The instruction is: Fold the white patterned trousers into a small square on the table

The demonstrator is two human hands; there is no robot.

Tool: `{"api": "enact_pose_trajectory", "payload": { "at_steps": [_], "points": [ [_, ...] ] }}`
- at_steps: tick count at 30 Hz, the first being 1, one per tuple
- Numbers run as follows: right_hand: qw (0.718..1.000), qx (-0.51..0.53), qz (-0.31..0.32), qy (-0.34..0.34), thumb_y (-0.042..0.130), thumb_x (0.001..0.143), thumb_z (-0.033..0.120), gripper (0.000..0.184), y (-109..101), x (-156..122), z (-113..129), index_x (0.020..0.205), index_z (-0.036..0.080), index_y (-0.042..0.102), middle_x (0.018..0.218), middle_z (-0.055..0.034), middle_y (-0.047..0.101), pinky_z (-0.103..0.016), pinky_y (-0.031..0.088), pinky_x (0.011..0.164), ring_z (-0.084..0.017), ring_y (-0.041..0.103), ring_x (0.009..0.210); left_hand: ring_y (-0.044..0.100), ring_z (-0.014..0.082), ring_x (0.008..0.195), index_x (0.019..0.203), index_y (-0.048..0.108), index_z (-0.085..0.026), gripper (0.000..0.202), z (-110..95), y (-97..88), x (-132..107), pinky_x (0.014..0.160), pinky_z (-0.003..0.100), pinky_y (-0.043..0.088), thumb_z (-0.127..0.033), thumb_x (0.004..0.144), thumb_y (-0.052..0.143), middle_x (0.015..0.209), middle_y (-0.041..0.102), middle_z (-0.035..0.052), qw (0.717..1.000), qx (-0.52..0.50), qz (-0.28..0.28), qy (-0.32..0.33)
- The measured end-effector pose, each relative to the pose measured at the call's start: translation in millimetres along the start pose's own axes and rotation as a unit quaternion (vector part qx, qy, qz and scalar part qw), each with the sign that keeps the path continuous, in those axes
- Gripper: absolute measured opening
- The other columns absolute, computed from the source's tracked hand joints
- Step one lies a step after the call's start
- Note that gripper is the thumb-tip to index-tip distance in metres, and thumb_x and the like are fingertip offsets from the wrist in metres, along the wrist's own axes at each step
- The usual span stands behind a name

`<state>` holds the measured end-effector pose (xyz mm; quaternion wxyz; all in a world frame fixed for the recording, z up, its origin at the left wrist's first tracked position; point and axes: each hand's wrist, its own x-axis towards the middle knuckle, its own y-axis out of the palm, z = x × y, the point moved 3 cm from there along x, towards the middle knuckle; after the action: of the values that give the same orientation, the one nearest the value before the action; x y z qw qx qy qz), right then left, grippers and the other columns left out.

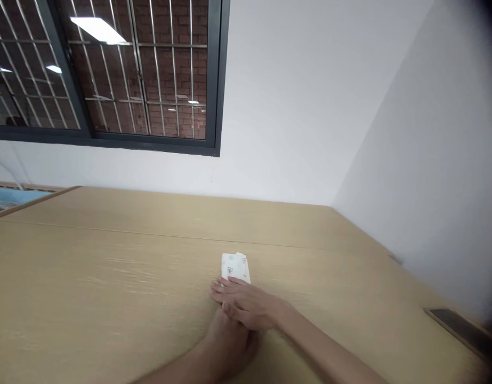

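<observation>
A small white folded item [235,265] with a printed pattern of little figures lies flat on the wooden tabletop [110,277]. Its exact kind does not show. My right hand [249,304] lies across its near edge, fingers stretched out to the left and over my left hand. Coming from below, my left hand [227,328] reaches the near side of the white item. Its fingers are mostly covered by my right hand, so whether they grip anything is hidden.
A white wall [289,106] rises behind the table, with a dark-framed barred window [150,141] at upper left. Another wall stands at right. A dark recessed slot [465,330] is at the table's right side, and a blue item [17,196] lies beyond its far left edge.
</observation>
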<state>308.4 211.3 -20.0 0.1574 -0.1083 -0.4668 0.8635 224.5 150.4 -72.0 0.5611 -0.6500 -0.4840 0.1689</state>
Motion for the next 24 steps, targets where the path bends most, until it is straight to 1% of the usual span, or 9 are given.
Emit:
{"api": "enact_pose_trajectory", "payload": {
  "at_steps": [2, 4, 7, 10, 12, 17, 20, 22, 24],
  "points": [
    [1.000, -0.021, -0.010, 0.007, 0.023, 0.108, 0.049, 0.055, -2, 1, -12, 0.156, 0.026, 0.035, 0.163, -0.0049, 0.029, -0.045, 0.009, 0.126, -0.023, 0.018, 0.153, 0.056, 0.0409, 0.128, 0.139, 0.058, -0.015, 0.051, 1, 0.1, 1, 0.108, 0.061, 0.044, -0.041, 0.097, 0.043, 0.139, 0.059, 0.0186, 1.000, 0.028, 0.008, -0.009],
    [0.999, -0.033, -0.025, 0.020, 0.026, 0.107, 0.047, 0.054, -5, 3, -25, 0.156, 0.027, 0.035, 0.163, -0.0034, 0.027, -0.044, 0.010, 0.127, -0.022, 0.019, 0.153, 0.054, 0.0445, 0.128, 0.135, 0.059, -0.005, 0.058, 2, 4.1, 0, 0.108, 0.062, 0.042, -0.045, 0.095, 0.046, 0.134, 0.060, 0.0262, 0.997, 0.063, 0.020, -0.026],
    [0.996, -0.025, -0.073, 0.043, 0.036, 0.106, 0.044, 0.051, -13, 5, -44, 0.155, 0.031, 0.036, 0.163, 0.0008, 0.027, -0.045, 0.011, 0.127, -0.023, 0.020, 0.153, 0.042, 0.0471, 0.138, 0.141, 0.049, 0.005, 0.071, 5, 10.2, -1, 0.112, 0.062, 0.038, -0.048, 0.093, 0.048, 0.143, 0.048, 0.0328, 0.996, 0.075, 0.014, -0.045],
    [0.991, -0.022, -0.124, 0.054, 0.046, 0.102, 0.041, 0.051, -21, 7, -62, 0.153, 0.033, 0.040, 0.162, 0.0023, 0.030, -0.047, 0.011, 0.126, -0.024, 0.021, 0.153, 0.030, 0.0478, 0.145, 0.149, 0.038, 0.003, 0.076, 7, 12.6, -2, 0.114, 0.063, 0.036, -0.048, 0.092, 0.049, 0.153, 0.036, 0.0308, 0.996, 0.066, 0.020, -0.057],
    [0.988, -0.031, -0.139, 0.067, 0.048, 0.102, 0.042, 0.053, -25, 9, -75, 0.153, 0.032, 0.040, 0.162, 0.0011, 0.028, -0.047, 0.011, 0.126, -0.024, 0.020, 0.153, 0.027, 0.0491, 0.145, 0.151, 0.035, 0.002, 0.077, 8, 13.0, -2, 0.114, 0.064, 0.035, -0.048, 0.093, 0.047, 0.155, 0.033, 0.0295, 0.995, 0.061, 0.042, -0.064],
    [0.980, -0.048, -0.159, 0.109, 0.038, 0.105, 0.047, 0.056, -28, 13, -108, 0.157, 0.028, 0.032, 0.165, -0.0010, 0.021, -0.045, 0.010, 0.126, -0.022, 0.015, 0.154, 0.024, 0.0518, 0.145, 0.150, 0.033, 0.007, 0.080, 6, 13.2, -2, 0.116, 0.064, 0.031, -0.051, 0.095, 0.043, 0.155, 0.029, 0.0334, 0.994, 0.062, 0.067, -0.060],
    [0.972, -0.039, -0.179, 0.144, 0.026, 0.106, 0.053, 0.061, -23, 14, -122, 0.159, 0.023, 0.026, 0.166, -0.0049, 0.019, -0.045, 0.010, 0.126, -0.023, 0.014, 0.154, 0.030, 0.0492, 0.144, 0.148, 0.036, 0.005, 0.073, 5, 6.4, 3, 0.113, 0.062, 0.036, -0.044, 0.095, 0.046, 0.154, 0.033, 0.0320, 0.994, 0.069, 0.058, -0.067],
    [0.962, -0.032, -0.208, 0.177, 0.022, 0.105, 0.055, 0.066, -19, 12, -127, 0.160, 0.018, 0.024, 0.166, -0.0092, 0.019, -0.045, 0.011, 0.126, -0.024, 0.014, 0.154, 0.048, 0.0408, 0.135, 0.140, 0.050, -0.003, 0.054, 10, -6.5, 8, 0.106, 0.053, 0.046, -0.034, 0.097, 0.041, 0.145, 0.051, 0.0260, 0.994, 0.054, 0.039, -0.086],
    [0.947, -0.031, -0.248, 0.203, 0.021, 0.105, 0.056, 0.069, -17, 8, -127, 0.160, 0.015, 0.023, 0.166, -0.0124, 0.020, -0.046, 0.014, 0.125, -0.024, 0.017, 0.154, 0.064, 0.0308, 0.114, 0.120, 0.063, -0.014, 0.038, 20, -24.5, 15, 0.095, 0.044, 0.051, -0.028, 0.100, 0.033, 0.122, 0.068, 0.0166, 0.992, 0.039, 0.009, -0.118]
  ]
}}
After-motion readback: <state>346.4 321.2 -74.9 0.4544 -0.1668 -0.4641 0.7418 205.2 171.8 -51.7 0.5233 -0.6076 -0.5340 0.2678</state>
